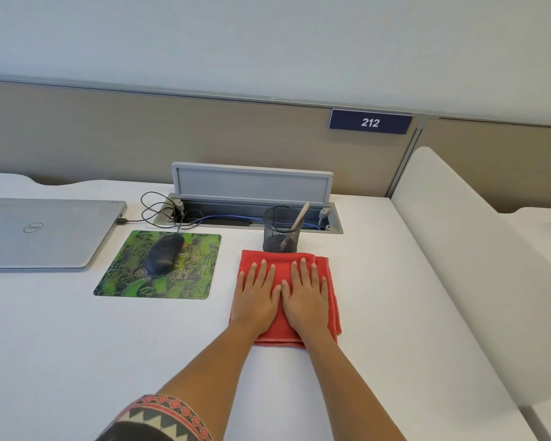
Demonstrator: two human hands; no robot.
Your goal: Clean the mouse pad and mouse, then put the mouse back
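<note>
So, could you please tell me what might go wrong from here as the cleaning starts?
1. The mesh pen cup stands right at the far edge of the red cloth, on which the left hand and right hand lie flat; lifting the cloth carelessly could tip the cup.
2. The looped cable of the mouse seems to reach a plug at the Dell laptop; lifting the mouse off the mouse pad may tug it.

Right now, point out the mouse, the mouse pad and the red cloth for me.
mouse (164, 253), head view, middle of its dark back.
mouse pad (159, 281), head view, bare green patch in front of the mouse.
red cloth (277, 256), head view, uncovered strip along its far edge.
</note>
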